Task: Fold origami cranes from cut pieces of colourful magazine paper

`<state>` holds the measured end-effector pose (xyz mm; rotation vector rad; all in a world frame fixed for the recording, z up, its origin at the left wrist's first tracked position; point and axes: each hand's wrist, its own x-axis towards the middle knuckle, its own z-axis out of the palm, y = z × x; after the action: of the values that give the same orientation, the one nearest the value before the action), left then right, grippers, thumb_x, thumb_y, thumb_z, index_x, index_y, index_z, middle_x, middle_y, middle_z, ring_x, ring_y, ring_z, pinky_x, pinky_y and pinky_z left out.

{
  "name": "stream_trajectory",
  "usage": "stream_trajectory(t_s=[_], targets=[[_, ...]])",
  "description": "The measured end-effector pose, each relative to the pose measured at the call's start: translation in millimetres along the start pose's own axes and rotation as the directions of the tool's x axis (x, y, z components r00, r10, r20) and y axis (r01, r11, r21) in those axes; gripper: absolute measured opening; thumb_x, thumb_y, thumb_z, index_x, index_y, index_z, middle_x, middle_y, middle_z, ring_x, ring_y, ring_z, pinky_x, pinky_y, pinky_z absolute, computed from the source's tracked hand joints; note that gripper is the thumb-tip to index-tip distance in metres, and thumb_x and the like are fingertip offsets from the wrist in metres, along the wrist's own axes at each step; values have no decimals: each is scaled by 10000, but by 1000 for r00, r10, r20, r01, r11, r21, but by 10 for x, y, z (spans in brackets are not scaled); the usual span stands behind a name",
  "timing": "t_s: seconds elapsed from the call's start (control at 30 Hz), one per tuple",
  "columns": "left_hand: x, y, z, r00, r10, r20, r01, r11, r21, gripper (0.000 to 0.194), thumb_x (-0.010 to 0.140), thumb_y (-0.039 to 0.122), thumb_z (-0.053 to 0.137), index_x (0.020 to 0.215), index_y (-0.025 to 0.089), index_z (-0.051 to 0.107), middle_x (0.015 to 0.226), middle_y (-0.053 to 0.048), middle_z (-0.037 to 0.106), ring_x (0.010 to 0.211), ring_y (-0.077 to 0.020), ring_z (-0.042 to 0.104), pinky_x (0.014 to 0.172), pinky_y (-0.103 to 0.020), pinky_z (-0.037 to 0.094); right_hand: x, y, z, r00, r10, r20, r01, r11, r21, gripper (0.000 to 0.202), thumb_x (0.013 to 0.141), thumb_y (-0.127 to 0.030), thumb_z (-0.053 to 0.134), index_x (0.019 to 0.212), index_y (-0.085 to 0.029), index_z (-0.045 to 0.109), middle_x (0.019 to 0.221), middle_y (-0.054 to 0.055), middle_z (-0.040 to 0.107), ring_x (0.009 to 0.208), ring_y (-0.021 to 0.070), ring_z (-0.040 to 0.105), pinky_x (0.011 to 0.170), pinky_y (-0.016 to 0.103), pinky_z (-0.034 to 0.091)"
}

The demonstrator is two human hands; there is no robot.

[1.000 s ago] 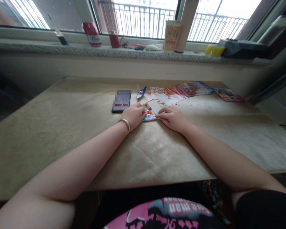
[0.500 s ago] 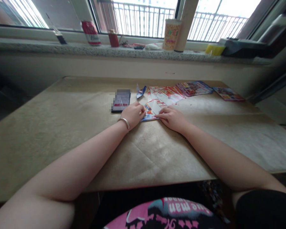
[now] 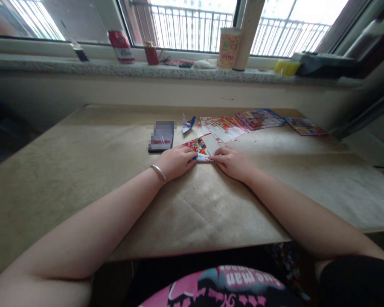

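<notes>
A folded sheet of printed paper (image 3: 206,147), red, white and blue, lies on the table in front of me. Over its left part rest the outstretched fingers of my left hand (image 3: 176,163), which wears a silver bangle (image 3: 158,172) at the wrist. At the near right corner, my right hand (image 3: 233,162) has its thumb and forefinger closed on the paper, its other fingers curled. Just beyond stands a small folded paper figure (image 3: 188,123) with pointed ends, blue and white. A dark-edged phone or tablet (image 3: 161,138) lies past my left hand, partly blurred out.
Loose printed sheets (image 3: 225,128) lie behind the folded paper, with colourful leaflets (image 3: 260,118) further right. On the windowsill (image 3: 179,73) stand a red can (image 3: 120,47), a red bottle (image 3: 151,54), a patterned cup (image 3: 228,47) and a yellow item (image 3: 286,68).
My left hand has moved left and toward me, from gripping the paper's left side to lying over it. A red printed flap now shows on the left. My right hand has barely moved.
</notes>
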<state>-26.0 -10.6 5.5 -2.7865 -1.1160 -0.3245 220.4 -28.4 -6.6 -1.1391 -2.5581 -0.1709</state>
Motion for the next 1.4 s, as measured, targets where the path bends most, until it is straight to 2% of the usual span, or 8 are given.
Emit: stream_trajectory(t_s=[0.17,0.4,0.6,0.73,1.23,1.4], targets=[[29,47,14,998,-61,-23,63,995,79,306,970,301,432,1108,213,691,1092,-90,690,992,-231,635,817,-341,531,34,-17,18,1000,15,-16,-15,999,-37,318,949,-223,473,1154,-229,717,1039,94,669,952,213,557,846,331,452],[33,13,32,999,-24,-36,24,1000,-2,306,947,264,434,1029,164,712,1092,-95,692,1039,-225,632,945,-368,510,37,2,33,1000,7,-23,-7,1000,14,307,946,-229,484,1135,-228,725,1024,98,669,932,206,564,848,332,462],[42,26,19,999,-27,-34,27,1000,-6,314,948,258,422,1045,135,693,1086,-117,689,1067,-236,621,985,-387,492,35,-1,33,1000,7,-18,-7,1000,13,311,947,-228,479,1138,-225,725,1020,95,665,944,209,561,862,331,460],[45,36,9,998,-52,-34,51,998,-38,290,934,265,441,1037,162,692,1071,-112,689,1051,-228,622,964,-386,503,39,-10,32,1000,17,-9,-17,1000,7,314,949,-232,476,1141,-224,724,1001,95,661,930,208,557,843,327,457],[57,11,37,998,-45,-32,45,999,5,316,942,269,424,1050,135,689,1098,-118,689,1060,-248,624,954,-388,507,41,-112,-44,995,84,45,-80,992,-98,297,948,-246,482,1110,-231,730,925,90,666,899,216,567,742,319,432],[58,37,21,998,-53,-31,54,998,19,314,945,276,426,1068,141,682,1100,-113,688,1070,-247,618,963,-384,499,51,-96,-65,993,104,55,-93,980,-174,285,959,-229,459,1067,-196,721,950,100,698,882,222,594,725,329,423]])
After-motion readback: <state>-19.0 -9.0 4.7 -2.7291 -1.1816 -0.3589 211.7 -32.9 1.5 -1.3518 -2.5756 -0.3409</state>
